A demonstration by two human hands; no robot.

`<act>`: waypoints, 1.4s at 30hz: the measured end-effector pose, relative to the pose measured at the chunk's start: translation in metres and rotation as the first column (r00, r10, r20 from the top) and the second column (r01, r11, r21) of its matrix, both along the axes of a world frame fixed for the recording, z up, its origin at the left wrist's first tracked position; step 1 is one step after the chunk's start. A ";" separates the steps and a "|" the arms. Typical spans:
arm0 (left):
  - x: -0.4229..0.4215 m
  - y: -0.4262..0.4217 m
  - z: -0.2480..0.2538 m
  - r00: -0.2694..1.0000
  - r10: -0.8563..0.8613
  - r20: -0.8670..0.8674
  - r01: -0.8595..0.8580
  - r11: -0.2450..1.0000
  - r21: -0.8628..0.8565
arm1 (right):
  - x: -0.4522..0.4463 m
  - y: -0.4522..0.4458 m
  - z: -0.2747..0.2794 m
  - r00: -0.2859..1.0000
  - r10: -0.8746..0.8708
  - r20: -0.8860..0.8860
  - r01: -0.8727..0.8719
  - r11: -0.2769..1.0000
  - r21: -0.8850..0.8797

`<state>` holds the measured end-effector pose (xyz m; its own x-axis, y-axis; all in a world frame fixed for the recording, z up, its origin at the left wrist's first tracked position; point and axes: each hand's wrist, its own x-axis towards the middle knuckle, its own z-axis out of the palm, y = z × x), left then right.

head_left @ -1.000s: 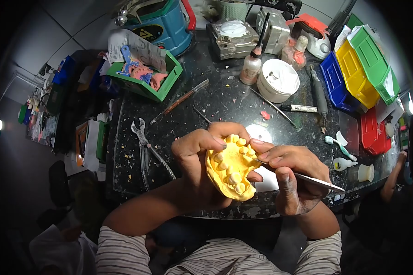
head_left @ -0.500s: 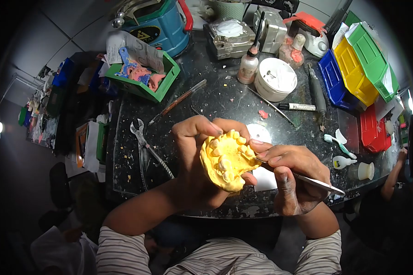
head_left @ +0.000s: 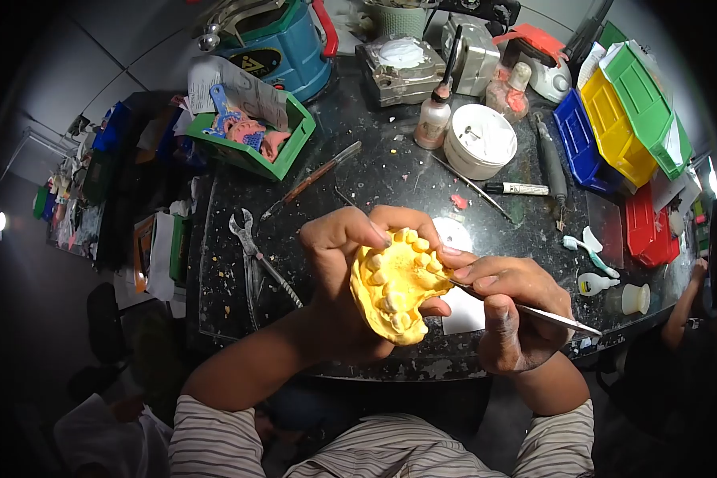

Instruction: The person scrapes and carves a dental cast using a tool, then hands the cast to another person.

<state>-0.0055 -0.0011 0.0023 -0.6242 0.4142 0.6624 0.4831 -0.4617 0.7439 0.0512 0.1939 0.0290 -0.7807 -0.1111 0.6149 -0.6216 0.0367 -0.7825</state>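
My left hand (head_left: 334, 255) is wrapped round a yellow dental cast (head_left: 398, 279), its row of teeth facing up toward me. The thumb and fingers grip the cast's far and left sides. In my right hand (head_left: 526, 311) is a slim metal carving tool (head_left: 556, 320), pinched between thumb and fingers. Its tip meets the cast's right edge beside the teeth; the exact contact is too small to make out. Beneath the hands, a white paper piece (head_left: 464, 312) lies on the black bench (head_left: 342, 175).
Pliers (head_left: 259, 255) and a brown-handled knife (head_left: 315, 177) lie to the left. Behind stand a green bin (head_left: 299, 147), a dropper bottle (head_left: 432, 123) and a white tub (head_left: 479, 159). A marker (head_left: 518, 189), a toothbrush (head_left: 591, 253) and coloured bins (head_left: 617, 119) are on the right.
The cast has tilted slightly and shifted a little down and right in view. My right hand's tool still meets its right edge. Both holds stay the same.
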 end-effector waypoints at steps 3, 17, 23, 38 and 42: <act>0.003 0.003 -0.002 0.999 0.041 0.007 -0.041 0.999 0.008 | 0.002 0.000 0.001 0.999 -0.039 -0.010 0.040 0.997 0.067; 0.002 -0.003 -0.007 0.990 0.091 -0.111 -0.102 0.989 -0.102 | 0.005 -0.002 0.003 0.996 -0.086 -0.010 0.086 0.975 0.207; 0.001 -0.007 -0.005 1.000 -0.002 -0.031 0.001 1.000 -0.031 | 0.001 0.008 0.008 0.971 0.103 -0.215 -0.024 0.940 0.339; 0.002 -0.008 -0.002 0.999 0.041 -0.030 -0.045 0.988 -0.150 | -0.001 0.015 0.018 0.932 0.129 -0.337 0.056 0.871 0.488; 0.000 -0.006 -0.003 0.998 -0.038 -0.044 0.034 0.995 -0.094 | -0.004 0.015 0.017 0.928 0.128 -0.350 0.053 0.884 0.465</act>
<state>-0.0051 -0.0067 -0.0005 -0.5779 0.4969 0.6474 0.5019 -0.4091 0.7621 0.0473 0.2084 0.0456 -0.5037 -0.4748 0.7216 -0.8634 0.3048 -0.4021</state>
